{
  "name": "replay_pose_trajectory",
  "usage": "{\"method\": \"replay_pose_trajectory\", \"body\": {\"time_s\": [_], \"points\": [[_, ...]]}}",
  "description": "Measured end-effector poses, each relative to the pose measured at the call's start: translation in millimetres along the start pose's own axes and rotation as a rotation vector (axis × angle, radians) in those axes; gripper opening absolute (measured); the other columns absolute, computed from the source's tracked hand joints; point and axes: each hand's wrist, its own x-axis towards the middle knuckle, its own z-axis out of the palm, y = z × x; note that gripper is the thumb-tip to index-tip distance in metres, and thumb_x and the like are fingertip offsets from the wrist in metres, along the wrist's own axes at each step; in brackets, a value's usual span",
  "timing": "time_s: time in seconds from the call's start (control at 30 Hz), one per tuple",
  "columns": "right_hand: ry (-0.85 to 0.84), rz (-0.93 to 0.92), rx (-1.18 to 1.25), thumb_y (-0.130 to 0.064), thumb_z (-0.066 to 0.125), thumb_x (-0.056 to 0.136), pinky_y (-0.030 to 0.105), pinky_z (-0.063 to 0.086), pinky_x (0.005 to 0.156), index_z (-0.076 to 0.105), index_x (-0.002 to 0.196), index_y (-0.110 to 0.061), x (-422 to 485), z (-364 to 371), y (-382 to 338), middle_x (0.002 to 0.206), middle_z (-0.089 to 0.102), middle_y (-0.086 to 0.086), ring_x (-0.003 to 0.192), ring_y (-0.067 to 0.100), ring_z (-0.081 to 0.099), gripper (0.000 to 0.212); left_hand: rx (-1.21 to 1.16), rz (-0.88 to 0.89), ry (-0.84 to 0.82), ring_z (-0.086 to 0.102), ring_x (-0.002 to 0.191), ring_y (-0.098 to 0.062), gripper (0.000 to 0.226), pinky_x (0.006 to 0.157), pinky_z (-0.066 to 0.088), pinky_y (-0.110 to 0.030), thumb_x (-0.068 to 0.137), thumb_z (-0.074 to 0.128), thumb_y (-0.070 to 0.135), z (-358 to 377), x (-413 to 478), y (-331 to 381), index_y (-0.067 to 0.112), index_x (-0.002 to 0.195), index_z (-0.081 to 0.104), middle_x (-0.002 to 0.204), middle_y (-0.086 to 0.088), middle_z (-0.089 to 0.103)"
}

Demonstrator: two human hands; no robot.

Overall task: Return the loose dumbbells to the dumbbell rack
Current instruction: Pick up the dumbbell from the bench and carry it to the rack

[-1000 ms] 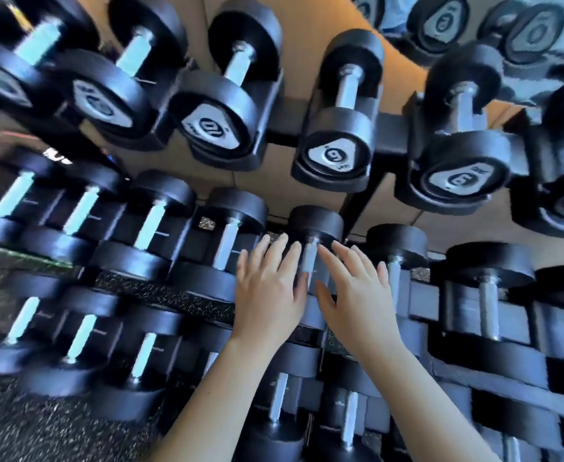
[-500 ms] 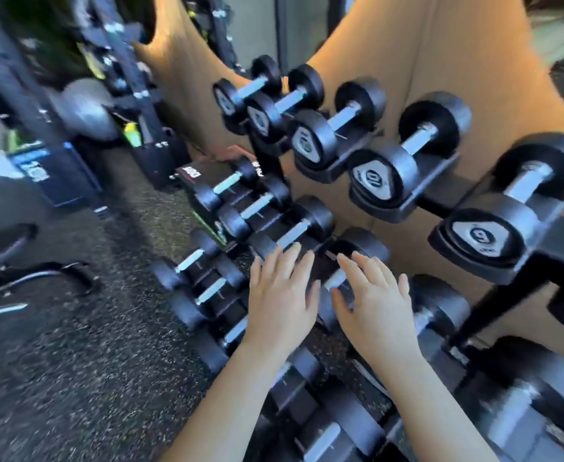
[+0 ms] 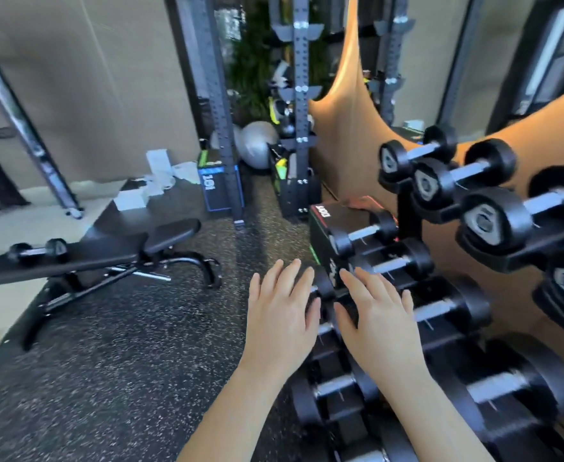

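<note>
left hand [image 3: 282,315]: fingers straight and spread, holding nothing, centre toward 6 o'clock | right hand [image 3: 378,315]: likewise spread, just beside the left, before the dumbbell rack [image 3: 537,253] at 3 o'clock, contact unclear | loose dumbbell [image 3: 37,250]: lying on weight bench [image 3: 107,251], 9 o'clock

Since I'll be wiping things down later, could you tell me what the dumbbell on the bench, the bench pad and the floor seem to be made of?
Dumbbell: matte black heads, probably rubber-coated; pale shiny handle, seemingly metal.
Bench pad: smooth black cover with a soft sheen, likely vinyl or leatherette.
Floor: dark granular surface with pale flecks, apparently rubber gym matting.
</note>
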Motion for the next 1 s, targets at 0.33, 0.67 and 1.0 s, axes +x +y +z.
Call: {"method": "replay_pose_trajectory", "body": {"time_s": [0.33,0.67,1.0], "points": [[-0.021,-0.151,0.108,-0.022,0.075,0.07,0.065,0.043,0.083,0.061,0.117,-0.014,107,102,-103,0.114,0.066,0.009,0.105,0.033,0.062,0.05,0.058,-0.166,0.052,0.054,0.118,-0.025,0.045,0.096,0.04,-0.052,0.083,0.036,0.039,17,61,-159,0.019,0.115,0.061,0.124,-0.001,0.06],[-0.088,-0.188,0.156,-0.029,0.063,0.072,0.063,0.045,0.081,0.061,0.116,-0.016,195,204,-192,0.113,0.066,0.008,0.104,0.032,0.062,0.045,0.104,-0.224,0.058,0.054,0.117,-0.028,0.046,0.095,0.04,-0.053,0.083,0.036,0.04,42,117,-301,0.016,0.114,0.061,0.122,-0.004,0.061],[-0.198,-0.213,0.222,-0.024,0.073,0.072,0.063,0.043,0.085,0.06,0.117,-0.018,231,270,-245,0.115,0.065,0.007,0.107,0.031,0.061,0.048,0.15,-0.323,0.069,0.057,0.112,-0.027,0.045,0.093,0.041,-0.054,0.081,0.037,0.039,57,127,-379,0.017,0.111,0.062,0.118,-0.004,0.063]]}}
